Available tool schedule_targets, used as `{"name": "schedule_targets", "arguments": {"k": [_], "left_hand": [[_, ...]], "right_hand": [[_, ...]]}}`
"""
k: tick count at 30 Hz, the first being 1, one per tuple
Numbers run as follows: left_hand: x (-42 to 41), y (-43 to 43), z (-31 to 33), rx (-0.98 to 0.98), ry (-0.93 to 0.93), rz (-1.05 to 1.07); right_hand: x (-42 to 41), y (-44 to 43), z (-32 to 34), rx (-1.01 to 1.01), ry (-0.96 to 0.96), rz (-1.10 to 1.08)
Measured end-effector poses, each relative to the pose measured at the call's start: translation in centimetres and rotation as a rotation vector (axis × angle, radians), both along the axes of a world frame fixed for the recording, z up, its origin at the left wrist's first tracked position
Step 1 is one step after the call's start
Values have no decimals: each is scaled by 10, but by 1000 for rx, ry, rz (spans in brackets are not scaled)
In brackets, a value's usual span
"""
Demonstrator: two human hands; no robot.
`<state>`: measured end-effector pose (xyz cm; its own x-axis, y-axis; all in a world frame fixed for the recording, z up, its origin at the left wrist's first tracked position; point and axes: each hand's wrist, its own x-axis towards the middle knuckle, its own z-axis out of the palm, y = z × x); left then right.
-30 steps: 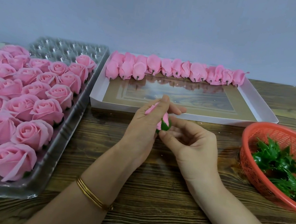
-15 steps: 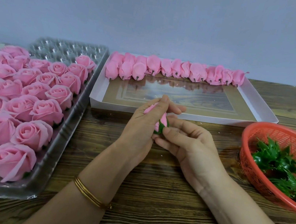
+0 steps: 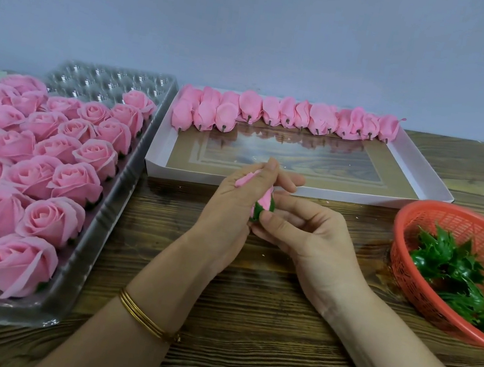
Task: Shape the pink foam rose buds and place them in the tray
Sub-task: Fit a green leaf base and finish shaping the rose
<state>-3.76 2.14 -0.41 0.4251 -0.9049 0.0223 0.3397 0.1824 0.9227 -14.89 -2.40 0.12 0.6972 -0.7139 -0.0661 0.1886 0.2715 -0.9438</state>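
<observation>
Both hands meet over the wooden table, just in front of the white tray (image 3: 421,191). My left hand (image 3: 230,210) wraps its fingers round a pink foam rose bud (image 3: 265,202) with a green base, and a loose petal shows above the knuckles. My right hand (image 3: 305,236) pinches the bud's green base from the right. Most of the bud is hidden by the fingers. A row of closed pink buds (image 3: 288,116) lies along the far edge of the white tray.
A clear plastic tray (image 3: 112,204) on the left is filled with several open pink roses (image 3: 55,186). A red plastic basket (image 3: 461,222) with green leaf calyxes (image 3: 454,265) sits at the right. A pale wall stands behind the table.
The hands have stayed in place. My right fingers shifted slightly on the bud's green base, turning it a little within my left hand.
</observation>
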Motion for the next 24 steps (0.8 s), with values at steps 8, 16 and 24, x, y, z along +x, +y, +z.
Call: {"name": "schedule_targets", "arguments": {"k": [8,16,24], "left_hand": [[1,2,-1,61,-58,-34],[2,2,-3,52,33,-38],[2,2,-6,70,55,-79]], "right_hand": [[1,2,-2,-74,72,-40],[2,-2,-6,-55,51,-83],[4,-8,-11,-27,18,-115]]}}
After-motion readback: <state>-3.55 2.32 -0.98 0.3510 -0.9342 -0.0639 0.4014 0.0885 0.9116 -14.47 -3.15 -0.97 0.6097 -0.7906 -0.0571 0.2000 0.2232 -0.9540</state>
